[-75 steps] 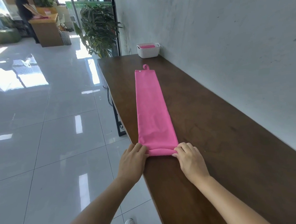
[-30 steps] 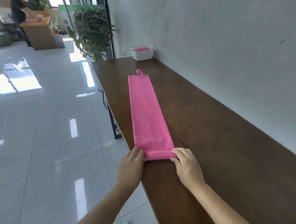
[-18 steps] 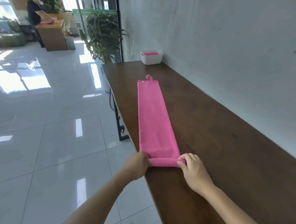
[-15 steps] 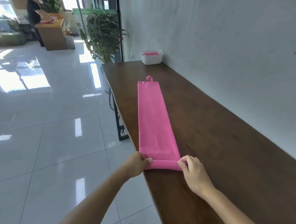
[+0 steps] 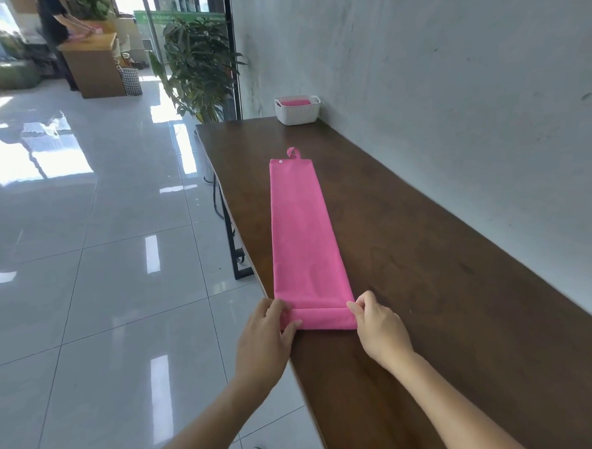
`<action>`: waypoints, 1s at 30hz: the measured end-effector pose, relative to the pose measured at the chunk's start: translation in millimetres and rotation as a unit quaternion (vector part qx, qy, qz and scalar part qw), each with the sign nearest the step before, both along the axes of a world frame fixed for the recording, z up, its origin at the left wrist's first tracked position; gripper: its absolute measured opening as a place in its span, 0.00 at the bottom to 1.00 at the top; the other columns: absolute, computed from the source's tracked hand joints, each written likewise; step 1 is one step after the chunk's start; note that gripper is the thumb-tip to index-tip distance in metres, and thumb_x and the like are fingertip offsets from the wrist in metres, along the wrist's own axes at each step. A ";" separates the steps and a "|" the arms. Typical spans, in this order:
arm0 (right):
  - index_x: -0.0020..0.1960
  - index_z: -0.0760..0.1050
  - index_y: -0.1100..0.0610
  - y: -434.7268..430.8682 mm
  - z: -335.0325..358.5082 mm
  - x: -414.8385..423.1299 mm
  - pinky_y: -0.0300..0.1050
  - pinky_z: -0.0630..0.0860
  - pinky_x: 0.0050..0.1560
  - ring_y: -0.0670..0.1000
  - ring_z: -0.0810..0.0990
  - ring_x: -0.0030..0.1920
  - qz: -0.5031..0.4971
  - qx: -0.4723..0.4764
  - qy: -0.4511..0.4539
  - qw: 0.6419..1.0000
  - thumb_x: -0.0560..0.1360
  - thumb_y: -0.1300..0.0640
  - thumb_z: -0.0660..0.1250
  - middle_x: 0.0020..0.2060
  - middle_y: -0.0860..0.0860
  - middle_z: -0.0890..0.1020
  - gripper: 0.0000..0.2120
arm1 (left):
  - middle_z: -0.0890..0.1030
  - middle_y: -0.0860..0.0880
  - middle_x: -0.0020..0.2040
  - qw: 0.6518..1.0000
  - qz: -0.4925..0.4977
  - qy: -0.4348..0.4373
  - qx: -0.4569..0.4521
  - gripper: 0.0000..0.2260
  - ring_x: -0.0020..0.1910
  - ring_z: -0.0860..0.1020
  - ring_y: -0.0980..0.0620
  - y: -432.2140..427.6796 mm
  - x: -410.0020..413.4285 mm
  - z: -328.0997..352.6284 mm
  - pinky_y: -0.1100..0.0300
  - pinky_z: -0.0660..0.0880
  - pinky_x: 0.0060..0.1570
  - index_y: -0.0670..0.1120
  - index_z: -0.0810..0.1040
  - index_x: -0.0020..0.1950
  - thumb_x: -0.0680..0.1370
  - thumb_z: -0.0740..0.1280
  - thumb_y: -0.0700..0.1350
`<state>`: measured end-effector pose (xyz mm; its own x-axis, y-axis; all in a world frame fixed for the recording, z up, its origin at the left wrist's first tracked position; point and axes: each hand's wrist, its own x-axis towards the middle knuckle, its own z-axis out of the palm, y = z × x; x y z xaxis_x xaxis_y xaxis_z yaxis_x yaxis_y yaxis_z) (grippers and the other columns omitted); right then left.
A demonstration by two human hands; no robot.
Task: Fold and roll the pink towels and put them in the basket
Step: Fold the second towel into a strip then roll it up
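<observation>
A pink towel [image 5: 302,231], folded into a long narrow strip, lies lengthwise on the dark wooden table [image 5: 445,285]. Its hanging loop is at the far end. The near end is turned over into a small roll. My left hand [image 5: 264,339] pinches the roll's left end between thumb and fingers. My right hand [image 5: 378,323] pinches the roll's right end. A white woven basket [image 5: 298,113] stands at the table's far end by the wall, with a rolled pink towel [image 5: 295,102] inside.
A grey wall runs along the table's right side. The table's left edge drops to a glossy tiled floor [image 5: 101,269]. A potted plant [image 5: 197,64] stands beyond the far corner. A person [image 5: 58,27] works at a distant wooden counter.
Both hands have turned the towel's near end over once more, so the roll is thicker and lies a little farther up the strip.
</observation>
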<state>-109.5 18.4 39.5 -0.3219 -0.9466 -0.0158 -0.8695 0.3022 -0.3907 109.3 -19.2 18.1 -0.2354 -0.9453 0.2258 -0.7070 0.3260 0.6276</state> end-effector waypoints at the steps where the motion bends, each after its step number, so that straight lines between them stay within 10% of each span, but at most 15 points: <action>1: 0.51 0.65 0.51 -0.6 0.9 0.3 0.44 0.65 0.37 0.42 0.70 0.33 -0.008 0.001 -0.001 1.000 0.83 0.40 0.48 0.38 0.44 0.75 0.16 | 0.73 0.58 0.57 1.000 -0.015 -0.021 -0.014 0.12 0.51 0.76 0.57 -0.5 2.3 -4.3 0.59 0.79 0.48 0.55 0.73 0.61 0.80 0.67 0.57; 7: 0.50 0.66 0.48 9.3 -7.1 0.1 0.33 0.59 0.30 0.41 0.73 0.35 -0.008 -0.075 0.000 0.997 0.81 0.38 0.51 0.38 0.43 0.76 0.15 | 0.75 0.53 0.61 0.995 -0.038 -0.076 -0.053 0.11 0.56 0.78 0.51 -10.5 6.6 -10.4 0.56 0.81 0.48 0.52 0.74 0.63 0.81 0.67 0.51; 15: 0.64 0.70 0.47 22.2 -13.3 -12.5 0.36 0.68 0.47 0.43 0.72 0.51 0.060 -0.054 -0.034 0.996 0.78 0.37 0.63 0.49 0.41 0.73 0.19 | 0.76 0.57 0.55 0.993 -0.045 -0.007 0.112 0.09 0.51 0.77 0.56 -27.5 10.7 0.0 0.60 0.77 0.51 0.53 0.76 0.58 0.82 0.65 0.56; 24: 0.57 0.73 0.46 32.8 -18.3 -15.5 0.36 0.66 0.48 0.42 0.71 0.48 0.087 -0.069 0.050 0.993 0.76 0.27 0.38 0.48 0.38 0.75 0.34 | 0.84 0.49 0.48 0.949 -0.018 0.110 0.294 0.16 0.31 0.75 0.56 -25.1 22.4 10.5 0.62 0.74 0.34 0.51 0.67 0.55 0.79 0.67 0.60; 30: 0.56 0.74 0.47 26.0 -12.9 -15.7 0.30 0.63 0.38 0.43 0.73 0.45 0.070 -0.045 0.082 0.993 0.77 0.29 0.37 0.46 0.41 0.76 0.33 | 0.82 0.51 0.47 0.952 0.059 0.103 0.281 0.19 0.37 0.78 0.54 -23.4 18.6 11.0 0.61 0.74 0.36 0.52 0.71 0.53 0.75 0.71 0.63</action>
<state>-125.2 44.4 26.6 -0.1787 -0.9774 0.1130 -0.9547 0.1445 -0.2601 127.9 -42.6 29.1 -0.1259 -0.9474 -0.2943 -0.5612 -0.1766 0.8086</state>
